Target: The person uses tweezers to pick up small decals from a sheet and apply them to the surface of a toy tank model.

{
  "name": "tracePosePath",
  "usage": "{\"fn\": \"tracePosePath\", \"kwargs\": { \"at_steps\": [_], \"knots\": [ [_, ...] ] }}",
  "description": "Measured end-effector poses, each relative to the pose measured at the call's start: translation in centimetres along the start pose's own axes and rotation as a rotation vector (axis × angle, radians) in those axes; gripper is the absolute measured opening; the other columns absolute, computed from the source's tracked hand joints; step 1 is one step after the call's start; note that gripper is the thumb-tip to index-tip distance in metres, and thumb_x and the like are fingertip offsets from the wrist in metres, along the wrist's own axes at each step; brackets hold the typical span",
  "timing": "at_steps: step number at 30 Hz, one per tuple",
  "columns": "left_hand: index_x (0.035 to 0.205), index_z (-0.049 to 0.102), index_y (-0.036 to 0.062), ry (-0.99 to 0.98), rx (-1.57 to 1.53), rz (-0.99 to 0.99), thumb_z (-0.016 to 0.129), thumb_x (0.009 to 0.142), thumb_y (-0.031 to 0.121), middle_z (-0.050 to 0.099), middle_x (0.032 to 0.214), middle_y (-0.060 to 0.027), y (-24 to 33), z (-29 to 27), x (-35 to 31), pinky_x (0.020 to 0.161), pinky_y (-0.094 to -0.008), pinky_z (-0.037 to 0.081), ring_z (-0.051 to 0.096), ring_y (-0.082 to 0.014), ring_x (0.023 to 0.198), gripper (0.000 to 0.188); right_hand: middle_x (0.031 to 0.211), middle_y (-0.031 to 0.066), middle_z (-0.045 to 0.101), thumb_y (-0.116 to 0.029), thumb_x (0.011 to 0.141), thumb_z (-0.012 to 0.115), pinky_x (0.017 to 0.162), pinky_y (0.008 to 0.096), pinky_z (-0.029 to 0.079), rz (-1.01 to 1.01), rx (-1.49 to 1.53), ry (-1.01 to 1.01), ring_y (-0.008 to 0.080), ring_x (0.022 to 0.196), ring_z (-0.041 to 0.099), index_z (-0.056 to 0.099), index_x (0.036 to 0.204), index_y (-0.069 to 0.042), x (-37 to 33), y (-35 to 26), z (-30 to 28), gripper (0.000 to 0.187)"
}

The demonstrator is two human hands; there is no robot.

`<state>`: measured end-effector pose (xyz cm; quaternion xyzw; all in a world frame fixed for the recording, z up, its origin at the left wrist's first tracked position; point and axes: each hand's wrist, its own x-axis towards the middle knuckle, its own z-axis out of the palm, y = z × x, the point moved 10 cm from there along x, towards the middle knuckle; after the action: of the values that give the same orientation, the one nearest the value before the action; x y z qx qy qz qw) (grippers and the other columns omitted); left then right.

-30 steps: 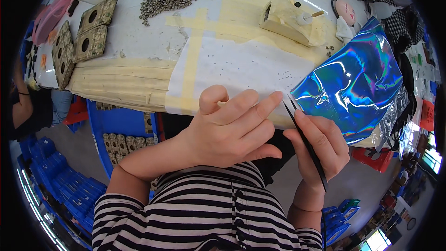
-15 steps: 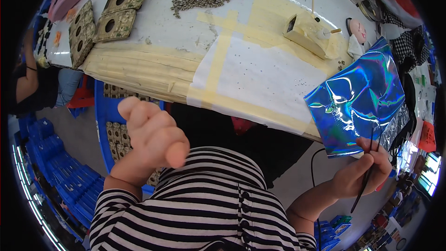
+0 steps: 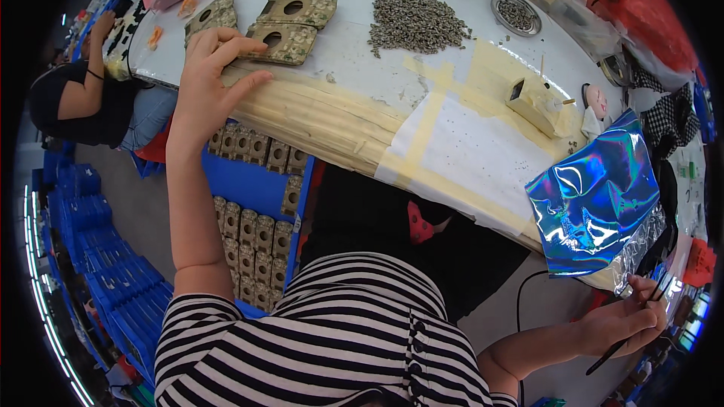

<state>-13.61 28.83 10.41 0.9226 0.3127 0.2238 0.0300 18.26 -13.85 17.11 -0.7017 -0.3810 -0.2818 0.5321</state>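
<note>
My left hand [image 3: 207, 87] is open above the left part of the table edge, thumb stretched out and fingers apart. Its fingertips reach over camouflage-patterned cases with round holes; whether they touch is hard to tell. One pair of these cases [image 3: 290, 9] lies flat just beyond the fingers, and another case [image 3: 213, 16] is partly hidden behind the hand. At the lower right, my right hand [image 3: 620, 325] is closed around dark tweezers [image 3: 605, 356], tips pointing up and away. Beside that hand, a shiny blue holographic sheet [image 3: 596, 196] hangs at the table's right corner.
A heap of small metal pieces [image 3: 418, 21] lies mid-table, with more in a round dish [image 3: 516, 15]. A tape-covered block [image 3: 539, 109] stands near white paper [image 3: 467, 154]. Below left, a blue tray [image 3: 243, 181] holds several camouflage cases. Another person [image 3: 90, 105] sits far left.
My left hand has gone from in front of my body up to the cases, its fingers spreading. My right hand with the tweezers has shifted down and right. The view has turned left.
</note>
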Motion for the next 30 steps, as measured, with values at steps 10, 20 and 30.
{"fn": "tracePosePath", "kwargs": {
  "at_steps": [10, 20, 30],
  "knots": [
    [0.1, 0.065, 0.0031, -0.066, 0.143, 0.229, 0.076, 0.079, 0.013, 0.054, 0.136, -0.0121, 1.6, 0.7, 0.9, 0.103, -0.0424, 0.041, 0.047, -0.0328, 0.13, 0.025, 0.091, 0.0119, 0.05, -0.041, 0.107, 0.038, 0.074, 0.0349, 0.045, 0.014, 0.021, 0.004, 0.0214, 0.085, 0.051, 0.053, 0.108, -0.002, 0.1, -0.2, -1.7, 0.042],
    [0.094, 0.062, 0.0027, -0.185, -0.448, 0.537, 0.079, 0.069, 0.011, 0.056, 0.133, -0.0168, 15.6, 2.2, 0.2, 0.11, -0.0522, 0.04, 0.055, -0.0343, 0.122, 0.031, 0.114, 0.0251, 0.065, -0.024, 0.08, 0.083, 0.081, 0.0348, 0.056, 0.229, 0.479, -0.524, 0.0299, 0.101, 0.066, 0.051, 0.091, -0.003, -5.5, -5.0, 14.3, 0.04],
    [0.098, 0.065, 0.0053, -0.138, -0.479, 0.661, 0.08, 0.068, 0.015, 0.058, 0.129, -0.0131, 20.8, 2.8, 0.7, 0.109, -0.052, 0.041, 0.056, -0.0331, 0.117, 0.035, 0.119, 0.0273, 0.062, -0.008, 0.071, 0.088, 0.087, 0.0375, 0.058, 0.128, 0.469, -0.609, 0.031, 0.111, 0.065, 0.048, 0.091, -0.004, -7.1, -5.3, 17.2, 0.045]
  ]
}}
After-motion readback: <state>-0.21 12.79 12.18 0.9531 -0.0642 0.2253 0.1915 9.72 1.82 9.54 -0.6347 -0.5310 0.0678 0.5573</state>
